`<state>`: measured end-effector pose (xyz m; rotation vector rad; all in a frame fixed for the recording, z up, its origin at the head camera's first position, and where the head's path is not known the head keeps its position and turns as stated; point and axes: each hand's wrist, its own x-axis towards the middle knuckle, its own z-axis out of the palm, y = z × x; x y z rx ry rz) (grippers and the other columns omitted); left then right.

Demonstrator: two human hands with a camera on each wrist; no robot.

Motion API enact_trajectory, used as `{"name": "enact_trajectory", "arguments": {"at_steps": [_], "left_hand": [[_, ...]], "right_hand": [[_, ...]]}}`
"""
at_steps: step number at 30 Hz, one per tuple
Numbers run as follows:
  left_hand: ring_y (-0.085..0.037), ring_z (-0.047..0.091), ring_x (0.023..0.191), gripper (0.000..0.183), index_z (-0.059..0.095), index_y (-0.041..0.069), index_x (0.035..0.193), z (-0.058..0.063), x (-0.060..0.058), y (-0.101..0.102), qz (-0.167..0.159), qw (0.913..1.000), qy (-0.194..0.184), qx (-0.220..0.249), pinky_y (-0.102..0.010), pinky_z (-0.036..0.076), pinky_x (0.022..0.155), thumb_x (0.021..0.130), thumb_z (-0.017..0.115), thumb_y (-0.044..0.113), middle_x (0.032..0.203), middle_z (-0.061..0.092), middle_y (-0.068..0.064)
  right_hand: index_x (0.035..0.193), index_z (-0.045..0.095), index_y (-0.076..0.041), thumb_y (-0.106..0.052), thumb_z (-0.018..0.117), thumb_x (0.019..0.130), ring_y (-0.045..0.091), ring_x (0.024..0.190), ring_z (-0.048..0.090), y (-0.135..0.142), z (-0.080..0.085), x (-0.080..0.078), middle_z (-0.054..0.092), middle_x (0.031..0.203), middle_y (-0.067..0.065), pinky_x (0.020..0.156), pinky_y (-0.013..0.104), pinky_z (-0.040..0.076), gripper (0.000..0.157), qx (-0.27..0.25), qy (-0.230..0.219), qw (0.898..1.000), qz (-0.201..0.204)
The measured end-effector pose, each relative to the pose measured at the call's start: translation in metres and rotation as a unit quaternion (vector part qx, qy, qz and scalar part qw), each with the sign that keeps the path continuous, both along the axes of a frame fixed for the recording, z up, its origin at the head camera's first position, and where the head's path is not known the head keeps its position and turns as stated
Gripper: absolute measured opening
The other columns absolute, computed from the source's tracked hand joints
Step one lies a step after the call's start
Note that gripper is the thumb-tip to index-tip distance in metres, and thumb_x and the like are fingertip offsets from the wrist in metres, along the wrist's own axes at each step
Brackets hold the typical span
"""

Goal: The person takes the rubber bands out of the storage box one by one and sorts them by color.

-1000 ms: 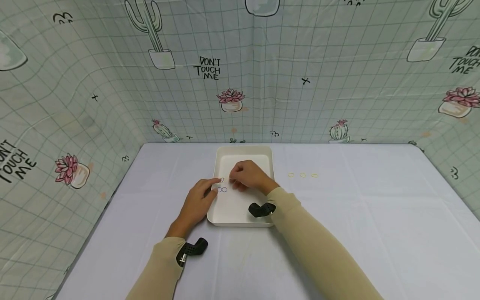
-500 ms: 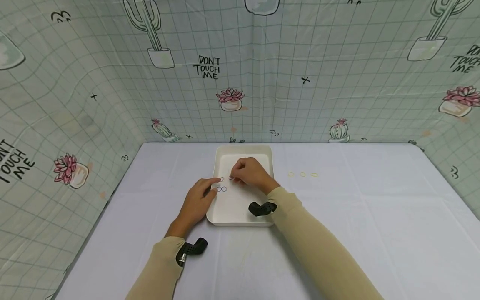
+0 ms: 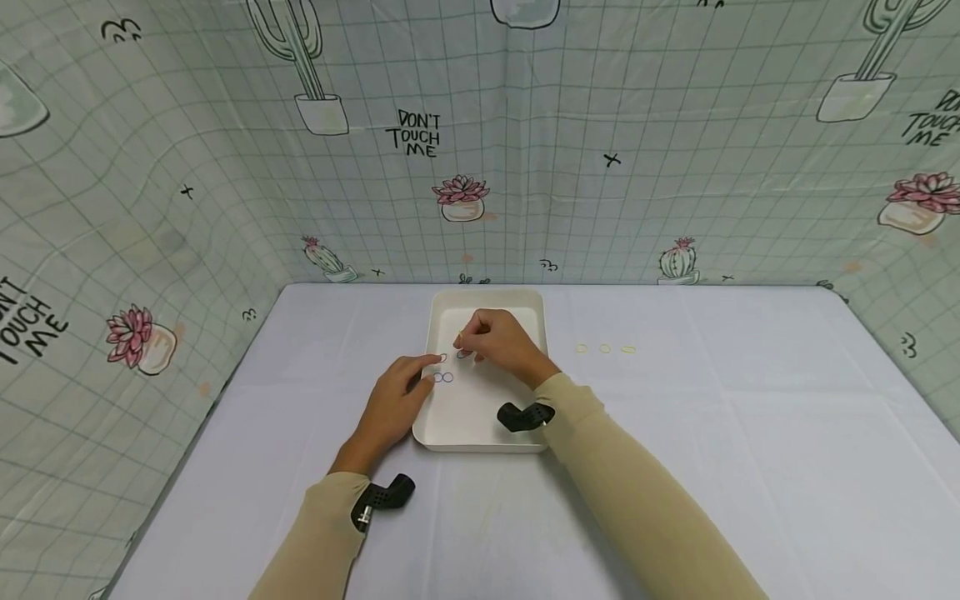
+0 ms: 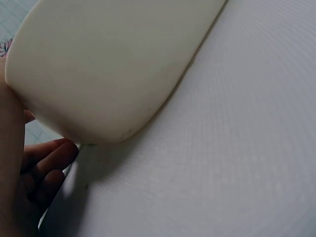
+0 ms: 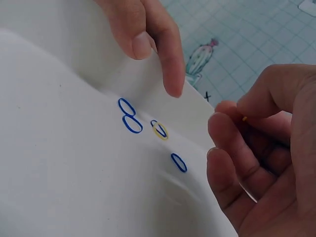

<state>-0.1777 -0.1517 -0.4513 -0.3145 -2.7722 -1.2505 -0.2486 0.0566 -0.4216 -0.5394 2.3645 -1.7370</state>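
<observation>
My left hand (image 3: 397, 396) holds the left rim of a white tray (image 3: 480, 421), thumb and index finger over the inner side; in the left wrist view its other fingers (image 4: 54, 160) curl at the tray's outer underside. Over the tray, my right hand (image 3: 501, 340) pinches a tiny yellow rubber band (image 5: 245, 118) between thumb and index finger, mostly hidden by them. Inside the tray, two blue rubber bands (image 5: 129, 116) lie touching side by side. Near them a yellow band (image 5: 166, 133) overlaps a blue one, and another blue band (image 5: 179, 162) lies alone.
Three yellow rubber bands (image 3: 604, 348) lie in a row on the white tablecloth (image 3: 712, 433) right of the tray. A patterned cloth (image 3: 570, 167) hangs behind and at both sides of the table.
My right hand has risen slightly away from the tray floor, uncovering a blue band beneath it. A yellow speck now shows at its fingertips. The left hand stays put.
</observation>
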Motion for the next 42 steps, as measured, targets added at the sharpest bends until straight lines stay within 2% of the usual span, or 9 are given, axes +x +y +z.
{"name": "enact_trajectory", "arguments": {"at_steps": [6, 11, 15, 19, 22, 27, 32, 42], "left_hand": [[-0.025, 0.055, 0.12, 0.036, 0.065, 0.019, 0.135, -0.001, 0.0, 0.0, -0.005, 1.0, 0.002, 0.0, -0.05, 0.042, 0.103, 0.101, 0.055, 0.023, 0.129, 0.06, -0.008], [-0.026, 0.055, 0.12, 0.036, 0.064, 0.019, 0.135, 0.0, 0.0, 0.0, -0.004, 1.0, 0.003, -0.001, -0.051, 0.042, 0.103, 0.101, 0.055, 0.023, 0.13, 0.059, -0.008], [-0.026, 0.055, 0.121, 0.037, 0.064, 0.019, 0.136, -0.001, -0.001, 0.0, -0.005, 1.0, 0.004, -0.002, -0.051, 0.041, 0.104, 0.1, 0.055, 0.021, 0.13, 0.059, -0.009], [-0.026, 0.055, 0.121, 0.036, 0.064, 0.019, 0.135, 0.0, -0.001, 0.001, 0.001, 1.0, 0.003, -0.001, -0.051, 0.041, 0.104, 0.101, 0.055, 0.022, 0.129, 0.06, -0.008], [-0.026, 0.054, 0.122, 0.036, 0.064, 0.019, 0.135, -0.001, -0.001, 0.001, 0.004, 1.0, 0.002, -0.002, -0.051, 0.04, 0.105, 0.101, 0.055, 0.023, 0.13, 0.059, -0.008], [-0.026, 0.054, 0.123, 0.036, 0.065, 0.02, 0.135, -0.001, 0.0, 0.001, 0.006, 1.0, -0.001, 0.001, -0.051, 0.039, 0.106, 0.101, 0.055, 0.024, 0.131, 0.059, -0.008], [-0.027, 0.053, 0.125, 0.037, 0.064, 0.019, 0.136, -0.001, 0.001, 0.0, 0.003, 1.0, 0.001, 0.003, -0.051, 0.038, 0.107, 0.101, 0.055, 0.022, 0.132, 0.059, -0.008], [-0.026, 0.054, 0.123, 0.036, 0.064, 0.02, 0.136, 0.0, 0.001, 0.0, 0.004, 1.0, 0.001, 0.003, -0.05, 0.039, 0.106, 0.101, 0.055, 0.024, 0.131, 0.059, -0.008]], "right_hand": [[0.09, 0.071, -0.007, -0.011, 0.07, 0.091, 0.03, 0.084, 0.068, 0.001, 0.005, 0.003, 0.072, 0.096, 0.014, 0.07, 0.034, 0.056, 0.005, -0.007, 0.017, 1.0, -0.004], [0.097, 0.075, -0.007, -0.016, 0.07, 0.092, 0.024, 0.081, 0.068, 0.003, 0.007, 0.006, 0.072, 0.09, 0.005, 0.071, 0.031, 0.056, 0.011, 0.022, 0.03, 0.999, -0.016], [0.1, 0.075, -0.003, -0.019, 0.067, 0.095, 0.024, 0.081, 0.068, 0.009, 0.009, 0.012, 0.073, 0.092, 0.011, 0.072, 0.031, 0.057, 0.019, 0.028, 0.022, 0.999, -0.027], [0.101, 0.074, 0.001, -0.019, 0.065, 0.096, 0.03, 0.086, 0.07, 0.019, 0.013, 0.018, 0.072, 0.098, 0.02, 0.075, 0.033, 0.057, 0.022, 0.004, 0.004, 0.999, -0.031], [0.101, 0.074, 0.0, -0.019, 0.066, 0.096, 0.033, 0.089, 0.07, 0.028, 0.016, 0.022, 0.072, 0.101, 0.019, 0.077, 0.034, 0.057, 0.022, 0.004, -0.008, 1.0, -0.027], [0.096, 0.074, -0.007, -0.019, 0.07, 0.093, 0.029, 0.086, 0.071, 0.041, 0.015, 0.029, 0.073, 0.099, 0.014, 0.077, 0.036, 0.057, 0.014, 0.024, -0.021, 0.999, -0.031], [0.096, 0.071, -0.006, -0.014, 0.072, 0.091, 0.031, 0.086, 0.07, 0.049, 0.016, 0.035, 0.073, 0.098, 0.018, 0.077, 0.037, 0.057, 0.009, 0.009, -0.024, 0.999, -0.036], [0.108, 0.064, 0.002, -0.012, 0.071, 0.092, 0.043, 0.092, 0.067, 0.076, 0.026, 0.042, 0.069, 0.102, 0.026, 0.077, 0.036, 0.057, 0.023, -0.018, -0.016, 0.999, -0.046]]}}
